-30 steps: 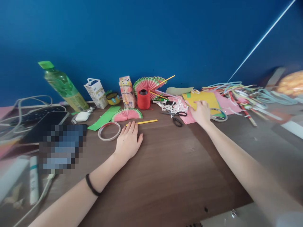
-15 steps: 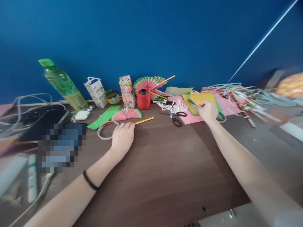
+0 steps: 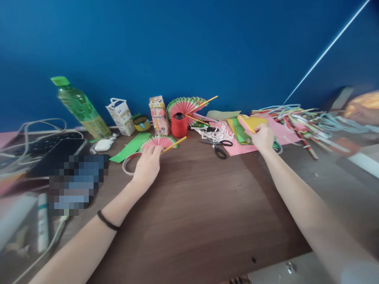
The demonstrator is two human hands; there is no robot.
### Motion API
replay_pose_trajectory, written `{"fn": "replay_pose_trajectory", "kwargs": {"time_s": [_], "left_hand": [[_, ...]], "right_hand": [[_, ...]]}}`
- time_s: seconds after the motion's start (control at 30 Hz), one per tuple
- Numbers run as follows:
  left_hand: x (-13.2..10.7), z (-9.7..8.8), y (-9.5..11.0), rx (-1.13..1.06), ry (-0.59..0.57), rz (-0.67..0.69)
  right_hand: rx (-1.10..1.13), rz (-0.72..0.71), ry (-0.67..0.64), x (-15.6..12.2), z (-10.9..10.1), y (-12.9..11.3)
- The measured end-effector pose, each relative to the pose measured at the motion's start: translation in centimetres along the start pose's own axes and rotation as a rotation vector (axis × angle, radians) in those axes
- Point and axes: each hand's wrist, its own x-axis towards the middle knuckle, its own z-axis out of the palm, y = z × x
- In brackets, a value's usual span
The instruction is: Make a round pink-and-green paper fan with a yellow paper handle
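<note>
My left hand [image 3: 147, 163] is closed in a pinch on a thin yellow stick [image 3: 175, 144], whose free end tilts up to the right. Just behind those fingers is a small pink paper fan [image 3: 158, 141] with a green pleated edge, and a roll of tape [image 3: 127, 166] lies partly under the hand. Over the stack of coloured paper my right hand [image 3: 263, 138] pinches a narrow folded pink paper [image 3: 245, 124] with a yellow edge. Yellow paper [image 3: 259, 121] and pink sheets [image 3: 282, 130] lie beneath it.
Black-handled scissors [image 3: 220, 148], white paper scraps [image 3: 217, 132] and a red thread spool [image 3: 179, 125] lie mid-table. A green bottle [image 3: 83, 106], a carton [image 3: 121, 118] and a phone [image 3: 81, 181] are at left. Coloured strips [image 3: 304, 122] spread rightward; a blurred hand [image 3: 363, 112] shows at far right.
My left hand has drawn slightly left and lifted the yellow stick's free end. My right hand now has the folded pink paper raised and turned. A blurred hand has appeared at far right.
</note>
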Motion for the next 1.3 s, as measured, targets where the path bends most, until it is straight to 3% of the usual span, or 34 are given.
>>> {"fn": "replay_pose_trajectory", "kwargs": {"time_s": [0.13,0.27,0.37,0.5,0.67,0.77,0.93,1.03,1.2,1.3], "left_hand": [[0.3,-0.8,-2.1,0.113,0.086,-0.080],[0.0,-0.8,-4.0,0.220,0.044,-0.168],[-0.1,-0.4,-4.2,0.266,0.024,-0.195],[0.3,-0.2,-3.7,0.214,0.040,-0.111],[0.8,0.2,-2.9,0.032,-0.105,0.072],[0.7,0.6,-2.6,-0.009,-0.136,0.054],[0.6,1.1,-2.9,-0.047,-0.158,0.059],[0.8,1.0,-3.0,-0.090,-0.156,0.040],[0.8,-1.3,-0.5,-0.204,-0.223,0.087],[0.5,-3.0,1.7,-0.410,-0.525,0.141]], "right_hand": [[0.016,-0.100,-0.031,0.0,0.4,0.3],[-0.034,-0.158,-0.058,-0.4,0.3,0.2],[-0.065,-0.155,-0.016,-0.7,0.0,0.0],[0.058,-0.239,0.169,-0.5,-0.5,-0.4],[0.352,-0.471,0.322,-1.1,-1.7,-2.9],[0.465,-0.707,0.193,-3.3,-3.0,-5.8],[0.456,-1.233,-0.358,-9.7,-4.2,-9.8],[0.382,-1.433,-0.477,-13.3,-3.5,-10.5],[0.355,-1.448,-0.510,-16.0,-1.4,-10.0],[0.436,-1.349,-0.541,-16.4,-0.7,-9.7]]}}
